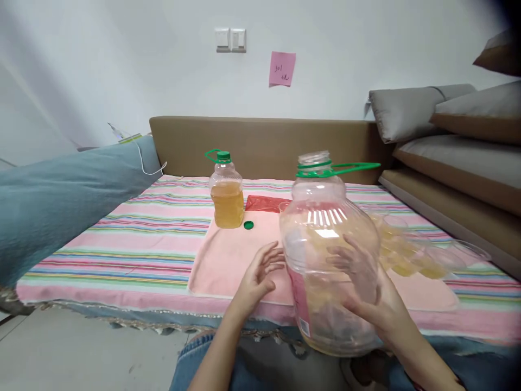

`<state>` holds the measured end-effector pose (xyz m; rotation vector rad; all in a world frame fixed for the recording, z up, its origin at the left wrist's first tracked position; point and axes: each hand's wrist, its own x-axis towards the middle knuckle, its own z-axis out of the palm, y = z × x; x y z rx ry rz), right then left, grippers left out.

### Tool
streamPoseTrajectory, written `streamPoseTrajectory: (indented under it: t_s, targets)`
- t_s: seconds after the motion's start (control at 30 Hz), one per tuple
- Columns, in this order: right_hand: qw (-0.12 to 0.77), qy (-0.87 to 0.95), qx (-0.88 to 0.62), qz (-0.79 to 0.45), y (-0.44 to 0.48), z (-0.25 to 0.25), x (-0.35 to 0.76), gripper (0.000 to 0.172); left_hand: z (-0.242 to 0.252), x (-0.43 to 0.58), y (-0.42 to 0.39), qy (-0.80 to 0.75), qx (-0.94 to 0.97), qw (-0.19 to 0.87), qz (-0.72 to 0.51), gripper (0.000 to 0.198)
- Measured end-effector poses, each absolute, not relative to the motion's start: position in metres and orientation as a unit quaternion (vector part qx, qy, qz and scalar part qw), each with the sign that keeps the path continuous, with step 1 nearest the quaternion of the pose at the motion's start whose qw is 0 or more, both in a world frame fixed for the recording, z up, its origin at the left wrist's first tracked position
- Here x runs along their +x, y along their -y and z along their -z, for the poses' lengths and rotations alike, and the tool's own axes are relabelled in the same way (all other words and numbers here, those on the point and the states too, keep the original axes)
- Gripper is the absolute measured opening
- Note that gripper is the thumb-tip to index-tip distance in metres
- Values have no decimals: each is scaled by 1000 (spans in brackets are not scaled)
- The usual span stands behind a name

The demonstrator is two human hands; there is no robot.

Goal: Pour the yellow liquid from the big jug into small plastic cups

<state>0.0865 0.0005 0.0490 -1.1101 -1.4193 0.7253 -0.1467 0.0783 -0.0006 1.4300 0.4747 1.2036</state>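
My right hand (368,282) grips a large empty clear plastic jug (325,228) with a green handle ring and no cap, held upright over my lap at the bed's near edge. My left hand (260,274) hovers just left of the jug, fingers spread, holding nothing. A smaller capped bottle (227,190) half full of amber liquid stands farther back on a pink towel (228,255). A loose green cap (248,225) lies beside that bottle.
Several clear plastic cups (411,255) with yellowish liquid sit on the towel right of the jug. A red bag (264,203) lies behind. The striped bedsheet (134,239) covers the bed; a blue-grey quilt (61,201) lies left, cushions (456,141) stacked right.
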Motion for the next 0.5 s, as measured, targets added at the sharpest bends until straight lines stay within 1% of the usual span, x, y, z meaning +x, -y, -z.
streamPoseTrajectory:
  t_s: [0.1, 0.23, 0.4, 0.47, 0.5]
  targets:
    - [546, 595, -509, -297, 24, -39, 118, 82, 8, -119, -63, -158, 621, 625, -446, 93]
    - [497, 596, -565, -280, 47, -32, 152, 77, 11, -90, -44, -133, 607, 680, -389, 91]
    - [425, 624, -622, -206, 58, -26, 181, 82, 21, -59, -29, -95, 568, 736, -356, 86]
    - [402, 633, -633, -191, 60, -25, 190, 86, 24, -51, -30, -103, 565, 736, -359, 83]
    - [394, 634, -637, -189, 60, -24, 193, 87, 24, -49, -33, -123, 567, 724, -374, 78]
